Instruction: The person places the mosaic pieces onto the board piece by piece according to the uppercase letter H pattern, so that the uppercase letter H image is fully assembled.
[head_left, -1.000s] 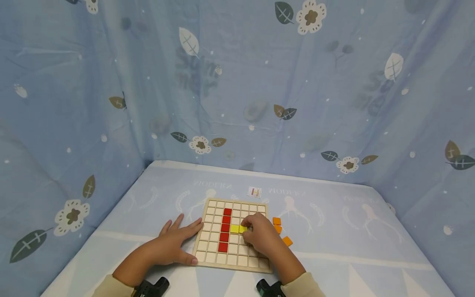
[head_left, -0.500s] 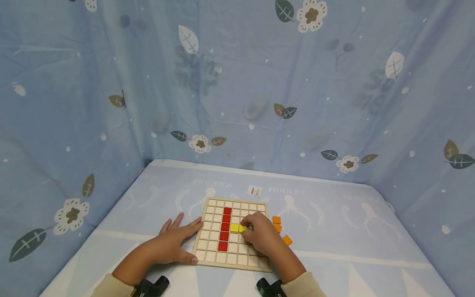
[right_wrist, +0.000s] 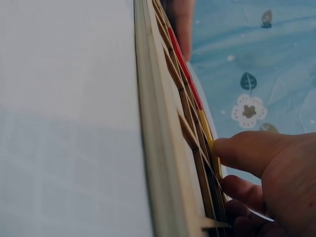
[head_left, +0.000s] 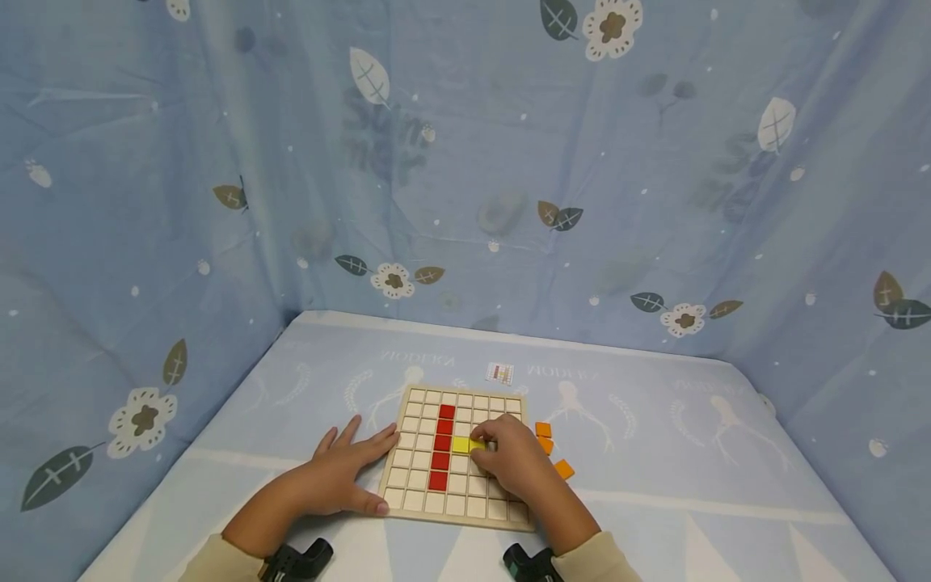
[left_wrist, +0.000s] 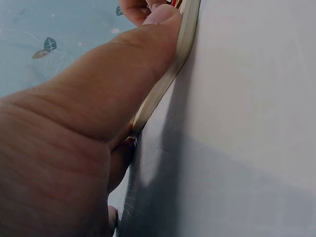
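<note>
A wooden grid board (head_left: 423,518) lies on the table, its square cells pale. A column of several red tiles (head_left: 442,443) runs down its left-middle part. To the right of that column sits a yellow tile (head_left: 461,445), with a second yellow tile (head_left: 476,444) beside it. My right hand (head_left: 509,455) pinches this second tile between curled fingers and thumb; in the right wrist view the thumb (right_wrist: 242,150) meets its yellow edge. My left hand (head_left: 338,477) lies spread at the board's left side, fingertips and thumb (left_wrist: 128,69) against the frame.
Three orange tiles (head_left: 563,469) lie loose on the table just right of the board, near my right forearm. A small printed card (head_left: 499,373) with a coloured grid lies behind the board. Blue patterned cloth (head_left: 465,162) hangs around the table's back and sides.
</note>
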`<control>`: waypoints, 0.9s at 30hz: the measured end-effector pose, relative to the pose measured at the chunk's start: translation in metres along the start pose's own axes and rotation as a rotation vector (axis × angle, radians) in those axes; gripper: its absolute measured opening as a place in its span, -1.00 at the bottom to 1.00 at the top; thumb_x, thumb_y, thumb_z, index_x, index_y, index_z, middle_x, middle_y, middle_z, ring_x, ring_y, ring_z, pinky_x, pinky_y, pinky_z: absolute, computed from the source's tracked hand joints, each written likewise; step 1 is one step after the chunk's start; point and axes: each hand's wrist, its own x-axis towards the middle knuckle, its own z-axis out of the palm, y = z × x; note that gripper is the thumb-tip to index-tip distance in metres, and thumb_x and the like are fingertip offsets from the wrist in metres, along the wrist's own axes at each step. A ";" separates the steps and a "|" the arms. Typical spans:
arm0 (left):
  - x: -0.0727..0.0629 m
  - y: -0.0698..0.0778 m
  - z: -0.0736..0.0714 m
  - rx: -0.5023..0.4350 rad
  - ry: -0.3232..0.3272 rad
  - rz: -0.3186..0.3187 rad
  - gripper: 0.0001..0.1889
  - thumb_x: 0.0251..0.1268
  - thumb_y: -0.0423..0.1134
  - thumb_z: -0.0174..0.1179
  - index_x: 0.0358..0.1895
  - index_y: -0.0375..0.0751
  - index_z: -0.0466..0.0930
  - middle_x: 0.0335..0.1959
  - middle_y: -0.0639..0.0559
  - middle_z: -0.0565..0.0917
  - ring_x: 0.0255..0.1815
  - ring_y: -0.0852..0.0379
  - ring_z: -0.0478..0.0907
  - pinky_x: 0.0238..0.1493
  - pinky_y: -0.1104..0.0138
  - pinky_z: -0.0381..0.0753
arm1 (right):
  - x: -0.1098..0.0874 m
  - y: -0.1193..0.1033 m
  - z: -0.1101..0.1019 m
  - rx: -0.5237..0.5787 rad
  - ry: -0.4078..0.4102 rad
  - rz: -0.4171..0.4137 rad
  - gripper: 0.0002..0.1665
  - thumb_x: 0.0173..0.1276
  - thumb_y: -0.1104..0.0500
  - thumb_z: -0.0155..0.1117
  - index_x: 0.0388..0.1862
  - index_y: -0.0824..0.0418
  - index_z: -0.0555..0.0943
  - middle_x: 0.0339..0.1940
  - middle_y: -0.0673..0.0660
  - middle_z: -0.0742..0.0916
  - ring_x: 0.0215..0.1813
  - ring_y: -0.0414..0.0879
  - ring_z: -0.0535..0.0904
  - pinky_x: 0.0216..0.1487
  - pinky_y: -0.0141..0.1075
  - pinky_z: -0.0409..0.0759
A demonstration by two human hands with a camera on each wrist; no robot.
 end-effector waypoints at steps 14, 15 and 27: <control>0.000 0.003 -0.001 0.012 0.003 -0.005 0.21 -0.12 0.32 0.57 0.68 0.14 0.18 0.71 0.18 0.14 0.72 -0.44 -0.40 0.55 -0.39 -0.50 | -0.001 0.001 -0.001 -0.012 0.001 0.008 -0.75 0.40 0.13 0.46 0.03 0.06 0.79 -0.05 -0.01 0.70 -0.07 -0.11 0.58 0.02 -0.11 0.65; 0.000 0.003 -0.001 0.013 0.003 -0.007 0.21 -0.13 0.32 0.57 0.68 0.14 0.18 0.71 0.18 0.14 0.72 -0.44 -0.40 0.55 -0.39 -0.50 | -0.001 0.001 -0.001 -0.002 -0.003 0.006 -0.74 0.40 0.13 0.45 0.05 0.07 0.78 -0.04 -0.02 0.69 -0.07 -0.12 0.57 0.01 -0.12 0.64; -0.001 0.004 -0.002 0.000 0.000 -0.005 0.20 -0.11 0.31 0.58 0.68 0.12 0.19 0.71 0.15 0.15 0.72 -0.45 -0.40 0.55 -0.39 -0.50 | 0.002 0.017 -0.023 0.081 0.092 0.156 -0.69 0.48 0.11 0.38 0.16 0.10 0.71 0.09 0.07 0.69 -0.01 -0.05 0.61 -0.07 -0.13 0.65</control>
